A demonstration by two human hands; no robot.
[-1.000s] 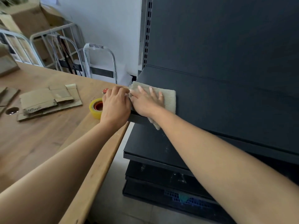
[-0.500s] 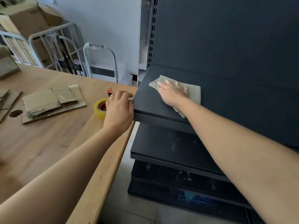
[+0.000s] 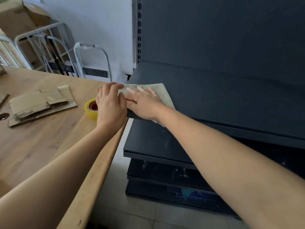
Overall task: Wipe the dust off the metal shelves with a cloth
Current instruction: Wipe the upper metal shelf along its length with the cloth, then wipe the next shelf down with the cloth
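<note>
A beige ribbed cloth [image 3: 162, 95] lies on the left end of the top dark metal shelf [image 3: 214, 96]. My right hand [image 3: 143, 103] presses flat on the cloth, fingers spread, at the shelf's left front corner. My left hand [image 3: 110, 104] curls around the shelf's left edge, its fingertips touching the cloth's left side. A lower shelf [image 3: 148, 142] below shows pale dust marks, and another shelf [image 3: 165, 172] under it is also speckled.
A wooden table [image 3: 41, 142] stands left of the shelving, its edge close to the shelves. On it lie flattened cardboard pieces [image 3: 39, 103] and a yellow tape roll [image 3: 90, 108]. Metal frames [image 3: 92, 61] lean by the white wall. Tiled floor [image 3: 132, 212] shows below.
My right hand has slid the cloth from farther in on the top shelf back left to its front left corner. My left hand stays at the shelf's left edge.
</note>
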